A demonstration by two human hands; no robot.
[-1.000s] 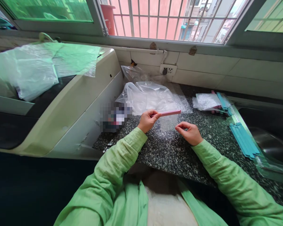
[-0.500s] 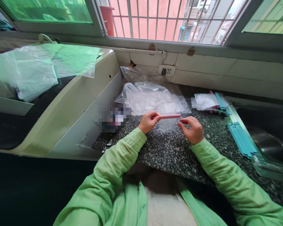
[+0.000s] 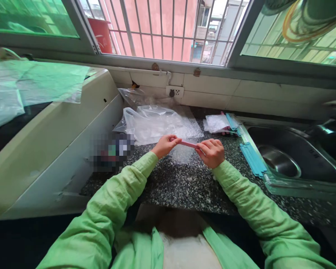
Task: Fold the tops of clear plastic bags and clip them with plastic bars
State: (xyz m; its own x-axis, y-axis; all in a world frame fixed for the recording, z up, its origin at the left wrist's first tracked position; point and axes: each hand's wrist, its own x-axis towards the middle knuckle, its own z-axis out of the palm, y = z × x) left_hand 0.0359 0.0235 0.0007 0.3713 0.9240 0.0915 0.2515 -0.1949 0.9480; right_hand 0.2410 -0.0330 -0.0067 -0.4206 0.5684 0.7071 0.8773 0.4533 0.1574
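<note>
A slim pink strip [image 3: 188, 144] is held up over the speckled counter [image 3: 170, 186], sloping slightly down to the right. My left hand [image 3: 165, 145] pinches its left end, and my right hand [image 3: 212, 152] pinches its right end. Below the strip a small clear plastic bag [image 3: 182, 155] lies on the counter. Just behind my hands a heap of clear plastic bags [image 3: 159, 119] is spread out. Several teal strips [image 3: 252, 160] lie side by side right of my right hand. Farther back, small filled clear packets [image 3: 217, 122] sit with teal and pink strips.
A sink [image 3: 302, 153] is set into the counter at right, with a tap beyond it. At left stands a large cream appliance [image 3: 86, 97] draped with plastic sheet. A blurred-out item [image 3: 112, 151] lies beside it. A socket [image 3: 175, 91] is on the tiled wall under the barred window.
My right hand has closed on the strip's right end; before, it was apart from it. The strip has tilted down to the right. The camera view has turned to the right.
</note>
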